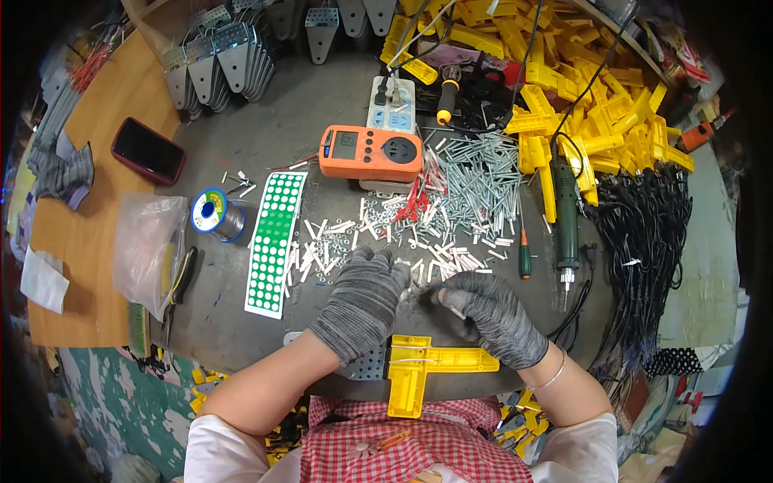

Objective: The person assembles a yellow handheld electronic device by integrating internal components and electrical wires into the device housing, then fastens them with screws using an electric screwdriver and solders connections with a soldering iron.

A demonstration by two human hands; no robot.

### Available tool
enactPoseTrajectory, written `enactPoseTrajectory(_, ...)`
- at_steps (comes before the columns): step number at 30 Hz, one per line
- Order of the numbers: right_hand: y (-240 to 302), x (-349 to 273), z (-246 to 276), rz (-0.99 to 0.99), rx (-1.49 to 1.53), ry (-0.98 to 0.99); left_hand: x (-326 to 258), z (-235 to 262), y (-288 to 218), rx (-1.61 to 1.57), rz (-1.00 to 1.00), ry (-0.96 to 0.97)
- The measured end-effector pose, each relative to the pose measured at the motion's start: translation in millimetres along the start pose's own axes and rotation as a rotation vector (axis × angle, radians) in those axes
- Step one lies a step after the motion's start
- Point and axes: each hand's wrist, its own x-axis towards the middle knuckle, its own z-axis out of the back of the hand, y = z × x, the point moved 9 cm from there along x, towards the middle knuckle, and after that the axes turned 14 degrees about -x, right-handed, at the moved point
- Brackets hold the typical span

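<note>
Head view, from the left edge: a folded white cloth (43,278) and a clear plastic bag (148,251) lie on the wooden side board, with a dark phone (147,150) further back. On the round dark table (266,129) stand a solder spool (216,214) and, just beside it, a long sheet of green dot stickers (274,241). Next comes a scatter of small white sleeves and metal bits (338,241).

The left hand (362,302), in a grey knit glove, rests palm down at the near edge of that scatter, fingers loosely curled; whether it pinches anything cannot be told. The right hand (491,314), gloved alike, pinches a small white sleeve (452,307) between thumb and forefinger, just beside the left fingertips. Below both wrists a yellow T-shaped plastic part (419,370) lies across the table's near rim, flat and glossy, its stem pointing toward the person.

Behind sit an orange meter (370,153) and a heap of grey screws (475,177). To the right lie an electric screwdriver (566,217), yellow parts (596,105) and black cables (652,225), crowding that edge; bare tabletop shows only right around the hands.
</note>
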Motion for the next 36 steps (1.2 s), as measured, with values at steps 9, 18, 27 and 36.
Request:
enactPoseTrajectory(9,-11.9,13.4,-5.0,0.058,-0.136,-0.025,-19.5,8.2,-18.0,-0.467,-0.039,-0.13)
enactPoseTrajectory(18,-7.4,3.1,-4.8,0.072,0.015,0.064,-34.4,29.4,-43.3,-0.279,-0.349,-0.359)
enactPoseTrajectory(27,-4.2,-1.5,-5.6,0.181,0.024,0.132,-35.2,43.2,-47.7,-0.446,-0.453,-0.359)
enactPoseTrajectory(36,-1.1,-1.6,-6.0,0.162,-0.054,0.158,-40.8,35.5,-46.2,-0.395,-0.51,-0.238)
